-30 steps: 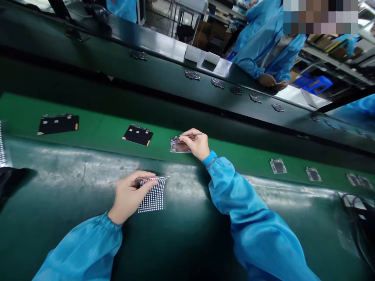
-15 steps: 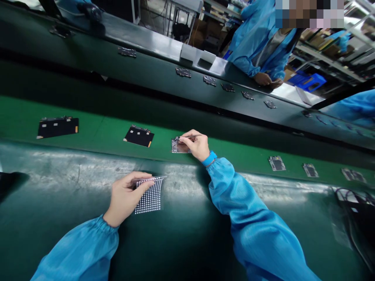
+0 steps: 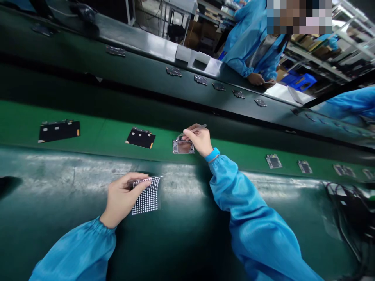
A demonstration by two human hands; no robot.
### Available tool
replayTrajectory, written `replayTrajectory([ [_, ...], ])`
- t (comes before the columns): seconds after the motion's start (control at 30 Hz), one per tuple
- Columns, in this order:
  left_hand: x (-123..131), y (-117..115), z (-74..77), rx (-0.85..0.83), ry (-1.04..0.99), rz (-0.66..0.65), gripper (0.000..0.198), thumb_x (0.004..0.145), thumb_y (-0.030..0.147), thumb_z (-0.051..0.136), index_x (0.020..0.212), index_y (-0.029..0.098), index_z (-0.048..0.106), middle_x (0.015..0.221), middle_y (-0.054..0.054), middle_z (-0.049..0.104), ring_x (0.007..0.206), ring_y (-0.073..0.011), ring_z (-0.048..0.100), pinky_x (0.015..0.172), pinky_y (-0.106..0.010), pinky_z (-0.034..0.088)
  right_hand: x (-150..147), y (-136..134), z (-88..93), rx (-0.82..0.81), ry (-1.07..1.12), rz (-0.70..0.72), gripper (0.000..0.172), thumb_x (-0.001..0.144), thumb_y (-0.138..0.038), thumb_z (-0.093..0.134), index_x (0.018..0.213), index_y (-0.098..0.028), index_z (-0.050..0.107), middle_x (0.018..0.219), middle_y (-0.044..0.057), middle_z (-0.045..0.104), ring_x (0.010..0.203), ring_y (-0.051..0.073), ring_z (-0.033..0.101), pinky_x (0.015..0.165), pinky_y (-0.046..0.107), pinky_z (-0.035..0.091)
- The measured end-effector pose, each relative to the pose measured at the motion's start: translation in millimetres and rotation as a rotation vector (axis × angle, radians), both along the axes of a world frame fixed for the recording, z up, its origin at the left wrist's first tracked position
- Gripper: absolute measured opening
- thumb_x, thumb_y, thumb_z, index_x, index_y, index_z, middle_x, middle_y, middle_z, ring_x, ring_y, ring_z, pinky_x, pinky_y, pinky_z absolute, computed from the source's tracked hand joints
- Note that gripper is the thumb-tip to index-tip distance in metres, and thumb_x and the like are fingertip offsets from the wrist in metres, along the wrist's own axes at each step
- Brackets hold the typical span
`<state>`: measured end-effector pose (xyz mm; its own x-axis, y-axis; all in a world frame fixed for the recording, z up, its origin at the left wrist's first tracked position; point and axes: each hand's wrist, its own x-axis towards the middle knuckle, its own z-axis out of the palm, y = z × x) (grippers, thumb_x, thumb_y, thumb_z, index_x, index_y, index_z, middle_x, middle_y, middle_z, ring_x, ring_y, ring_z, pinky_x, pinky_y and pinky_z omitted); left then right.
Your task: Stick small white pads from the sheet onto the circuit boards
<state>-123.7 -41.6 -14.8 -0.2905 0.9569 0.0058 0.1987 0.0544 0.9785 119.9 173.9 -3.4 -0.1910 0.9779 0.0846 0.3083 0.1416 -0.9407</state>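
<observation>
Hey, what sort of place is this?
Probably an electronics assembly line: circuit boards lie in a row along a green conveyor belt, and the blue smock on these arms matches a co-worker's opposite.

No text, label, brand or number can be read anywhere. Any printing on the circuit board [image 3: 183,146] is too small to make out, and the dotted sheet [image 3: 145,196] shows only rows of dots, with no characters.
</observation>
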Motion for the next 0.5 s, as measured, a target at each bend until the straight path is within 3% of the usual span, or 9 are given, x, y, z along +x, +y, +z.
replayTrajectory([
  [0.07,0,0,0.6,-0.003,0.005,-0.004,0.015,0.078,0.034,0.084,0.088,0.024,0.080,0.086,-0.001,0.081,0.081,-0.0184,0.078,0.075,-0.025,0.064,5,-5,0.9,0.066,-0.033,0.000,0.038,0.090,-0.054,0.067,0.087,-0.017,0.070,0.075,0.006,0.074,0.067,0.020,0.073,0.068,0.033,0.061],
  [0.17,0,0,2.9,0.000,0.003,0.000,0.016,0.077,0.035,0.084,0.087,0.024,0.080,0.085,-0.002,0.081,0.078,-0.0190,0.078,0.072,-0.026,0.064,10,-13,2.0,0.247,-0.217,0.146,0.029,0.100,-0.044,0.054,0.103,-0.022,0.072,0.091,0.005,0.077,0.083,0.020,0.073,0.086,0.036,0.058],
  [0.27,0,0,4.8,-0.004,0.008,-0.001,0.017,0.077,0.036,0.084,0.088,0.023,0.080,0.086,-0.003,0.081,0.078,-0.0202,0.078,0.071,-0.028,0.065,11,-11,-0.6,0.404,-0.370,0.233,0.017,0.095,-0.036,0.063,0.099,-0.022,0.071,0.100,0.006,0.075,0.099,0.024,0.068,0.095,0.039,0.051],
  [0.5,-2,-2,-0.6,-0.008,0.044,0.016,0.019,0.077,0.037,0.084,0.090,0.023,0.080,0.087,-0.003,0.081,0.080,-0.0203,0.078,0.075,-0.029,0.065,10,19,-14.1,0.257,-0.440,0.276,0.019,0.076,-0.030,0.078,0.086,-0.021,0.065,0.089,0.003,0.069,0.087,0.021,0.064,0.086,0.035,0.049],
])
